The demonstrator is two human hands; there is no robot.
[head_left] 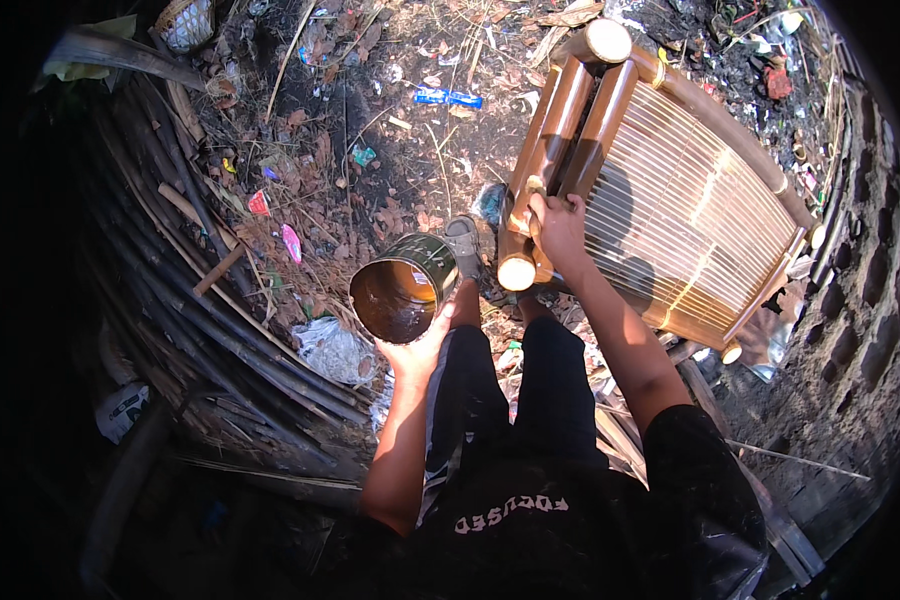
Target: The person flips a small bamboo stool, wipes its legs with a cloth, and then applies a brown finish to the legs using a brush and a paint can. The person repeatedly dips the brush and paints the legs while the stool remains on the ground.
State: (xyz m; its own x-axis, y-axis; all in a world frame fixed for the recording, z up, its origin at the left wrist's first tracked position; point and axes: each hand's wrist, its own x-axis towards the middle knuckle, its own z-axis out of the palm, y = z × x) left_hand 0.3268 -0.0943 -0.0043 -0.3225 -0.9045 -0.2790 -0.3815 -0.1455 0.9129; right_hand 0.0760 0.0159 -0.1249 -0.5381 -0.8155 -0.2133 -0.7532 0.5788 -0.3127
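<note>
The picture's rim is lost in black shadow, and the left side is too dark to be read beyond a heap of long dark bamboo poles (pixel 200 300). The fingertips of the left hand (pixel 422 345) are hidden behind the tin can (pixel 402 287); only the palm and thumb are seen, cupped under the can's rim, so the can is held from below, just left of the person's knees. The can is a round metal cylinder with a dark green printed wall, tilted with its open mouth toward the camera; a brown, glossy liquid or coating is seen inside, and which of the two cannot be told. The right hand (pixel 558 226) is closed around a thick varnished bamboo tube of the bamboo chair (pixel 660 190), near its cut pale end. What is pinched under the fingers, if anything, cannot be made out. The chair is lying on the ground to the right, built of smooth brown round poles and a panel of thin pale slats. A sandalled foot (pixel 465 245) is partly covered by the can. Dry leaves and coloured wrappers are scattered over the dirt ground (pixel 370 150).
</note>
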